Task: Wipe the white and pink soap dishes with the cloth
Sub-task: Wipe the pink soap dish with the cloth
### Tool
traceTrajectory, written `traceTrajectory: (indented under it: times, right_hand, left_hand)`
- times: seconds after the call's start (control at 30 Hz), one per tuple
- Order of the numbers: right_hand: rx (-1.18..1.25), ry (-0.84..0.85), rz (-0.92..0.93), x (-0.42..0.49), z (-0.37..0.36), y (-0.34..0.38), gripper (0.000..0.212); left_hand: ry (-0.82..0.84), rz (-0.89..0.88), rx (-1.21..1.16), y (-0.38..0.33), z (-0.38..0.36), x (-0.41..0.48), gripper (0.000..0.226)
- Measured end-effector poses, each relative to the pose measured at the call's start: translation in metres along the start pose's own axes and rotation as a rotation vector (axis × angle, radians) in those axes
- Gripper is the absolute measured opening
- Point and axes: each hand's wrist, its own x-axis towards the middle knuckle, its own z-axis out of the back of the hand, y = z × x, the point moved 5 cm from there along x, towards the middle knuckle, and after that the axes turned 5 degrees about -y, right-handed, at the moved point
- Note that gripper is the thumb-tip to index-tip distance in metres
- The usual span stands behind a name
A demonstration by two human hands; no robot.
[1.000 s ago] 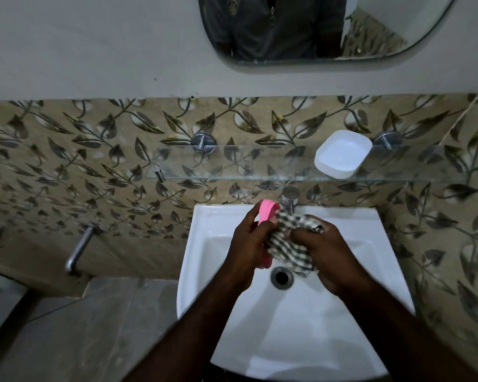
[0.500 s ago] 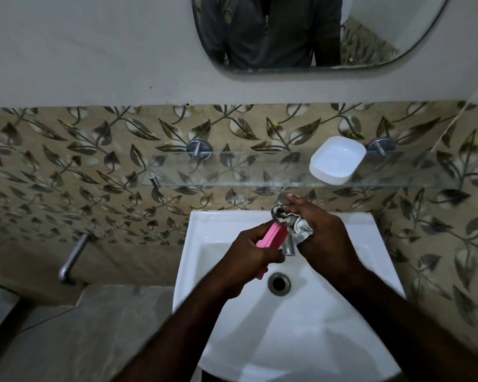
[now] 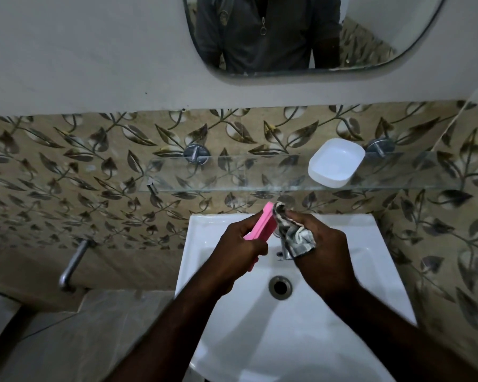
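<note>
Head view, looking down over the sink (image 3: 342, 312). Gripping the pink dish (image 3: 260, 224) in the left hand (image 3: 238, 249), curled round it, tipped up on edge. Pinching a bunched checked cloth (image 3: 295, 237) in the right hand (image 3: 326, 249), pressed right up against the dish's top end. Over on the glass shelf (image 3: 218, 175), near its right end, well apart from both hands: white dish (image 3: 335, 162), open side up.

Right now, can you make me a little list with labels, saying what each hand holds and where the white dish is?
Left hand: grips the pink soap dish, tilted on edge
Right hand: holds the cloth against that dish's upper end
White soap dish: sits on the glass shelf, no hand on it
Under the hands: the white sink
</note>
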Motion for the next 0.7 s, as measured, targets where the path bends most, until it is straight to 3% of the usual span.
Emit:
traceTrajectory:
  times: [0.07, 0.13, 0.17, 0.3, 0.47, 0.53, 0.7]
  right_hand:
    - [-0.054, 0.037, 0.219, -0.006, -0.006, 0.016, 0.032]
    - [-0.147, 0.095, 0.451, -0.008, -0.008, 0.024, 0.033]
    - [-0.146, 0.114, 0.473, -0.007, -0.008, 0.021, 0.034]
    - [-0.025, 0.025, 0.257, 0.004, 0.001, 0.006, 0.034]
    - [-0.136, 0.148, 0.596, -0.007, -0.013, 0.022, 0.031]
    - [-0.150, 0.180, 0.452, 0.006, -0.012, 0.010, 0.032]
    - [0.107, 0.046, -0.341, 0.040, 0.005, -0.039, 0.030]
  left_hand:
    - [0.007, -0.014, -0.016, -0.002, -0.001, 0.001, 0.034]
    - [0.011, -0.013, 0.026, -0.003, -0.001, 0.002, 0.033]
    - [0.018, 0.000, 0.060, -0.002, -0.001, 0.002, 0.034]
    - [0.016, 0.023, 0.144, -0.001, -0.006, 0.003, 0.031]
    - [0.002, 0.001, 0.139, -0.002, -0.007, 0.005, 0.025]
    - [-0.002, 0.014, 0.155, 0.002, -0.002, 0.005, 0.032]
    - [0.049, 0.045, 0.173, 0.007, -0.001, 0.004, 0.062]
